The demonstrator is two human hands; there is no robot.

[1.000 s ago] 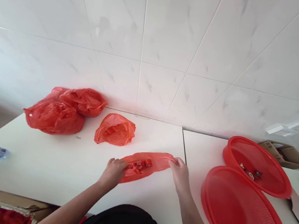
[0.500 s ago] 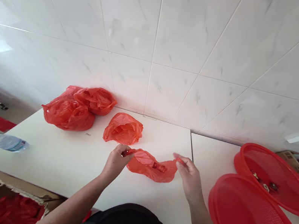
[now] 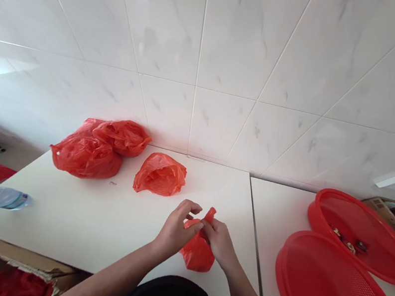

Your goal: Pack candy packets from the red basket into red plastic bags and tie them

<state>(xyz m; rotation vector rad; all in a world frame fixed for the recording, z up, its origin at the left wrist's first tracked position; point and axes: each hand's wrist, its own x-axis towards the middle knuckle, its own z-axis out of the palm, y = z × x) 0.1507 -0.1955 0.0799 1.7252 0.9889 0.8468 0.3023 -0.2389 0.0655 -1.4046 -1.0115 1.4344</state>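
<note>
A small red plastic bag hangs gathered below my two hands, just above the front part of the white table. My right hand is closed round its bunched neck, and a twisted end of the bag sticks up past the fingers. My left hand holds the other side of the neck; its thumb meets the right hand's fingertips and its forefinger is curled above. What lies inside the bag is hidden. Behind my hands, a second red bag sits on the table with its mouth open.
Several filled red bags are heaped by the tiled wall. A plastic bottle lies at the table's left end. Two red baskets stand on the right, the rear one with small items. A cardboard box with red plastic is at front left.
My hands have come together, and the bag that was stretched wide between them is now gathered at its neck. It hangs lower and closer to my body.
</note>
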